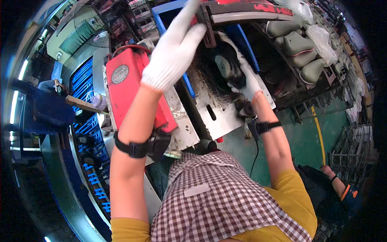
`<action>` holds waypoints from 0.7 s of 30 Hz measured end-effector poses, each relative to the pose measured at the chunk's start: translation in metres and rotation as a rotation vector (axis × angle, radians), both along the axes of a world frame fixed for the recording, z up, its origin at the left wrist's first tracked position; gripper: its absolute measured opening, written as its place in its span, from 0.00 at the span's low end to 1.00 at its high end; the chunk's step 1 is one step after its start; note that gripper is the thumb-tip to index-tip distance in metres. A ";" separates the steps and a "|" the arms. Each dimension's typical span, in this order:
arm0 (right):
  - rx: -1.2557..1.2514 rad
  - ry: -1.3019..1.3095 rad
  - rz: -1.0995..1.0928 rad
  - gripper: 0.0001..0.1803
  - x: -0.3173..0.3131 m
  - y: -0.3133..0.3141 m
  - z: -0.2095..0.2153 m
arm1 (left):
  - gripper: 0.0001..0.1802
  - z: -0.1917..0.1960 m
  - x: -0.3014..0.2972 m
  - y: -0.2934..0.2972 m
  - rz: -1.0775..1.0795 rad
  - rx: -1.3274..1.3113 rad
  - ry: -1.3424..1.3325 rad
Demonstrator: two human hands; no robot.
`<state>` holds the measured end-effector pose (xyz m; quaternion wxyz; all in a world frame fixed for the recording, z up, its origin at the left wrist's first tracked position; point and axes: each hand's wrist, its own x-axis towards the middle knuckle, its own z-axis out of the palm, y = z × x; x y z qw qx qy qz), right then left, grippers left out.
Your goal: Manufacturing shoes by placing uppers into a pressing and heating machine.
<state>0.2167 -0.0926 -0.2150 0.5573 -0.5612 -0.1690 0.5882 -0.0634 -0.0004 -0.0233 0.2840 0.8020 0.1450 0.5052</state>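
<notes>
My left hand [171, 56], in a white knit glove, is raised beside the machine's upper arm [246, 16]. Its fingers are stretched out and the thumb stands apart, with nothing in the grip; whether the fingertips touch the machine I cannot tell. Lower to the right, my right hand [252, 82], also white-gloved, lies along the right side of a black shoe [238, 76] with a grey patch in it. The thumb is at its near end and the fingers reach up its side. Shadow hides part of the shoe inside the machine.
A red machine housing [127, 88] with a round dial stands at left. Several grey-green shoe lasts [298, 42] and clear plastic bags [320, 40] fill a rack at right. Blue racks [82, 80] run along the far left. Another person's arm [334, 181] shows at lower right.
</notes>
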 end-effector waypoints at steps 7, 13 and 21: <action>0.243 0.396 0.339 0.36 -0.083 -0.075 0.009 | 0.48 -0.110 -0.143 -0.080 -0.005 -1.109 -0.012; 0.287 0.358 0.527 0.41 -0.231 -0.075 0.036 | 0.65 -0.142 -0.203 -0.168 -0.188 -1.379 -0.340; 0.558 -0.523 1.236 0.32 -0.389 -0.060 0.055 | 0.32 -0.171 -0.342 -0.250 0.133 -1.520 -1.228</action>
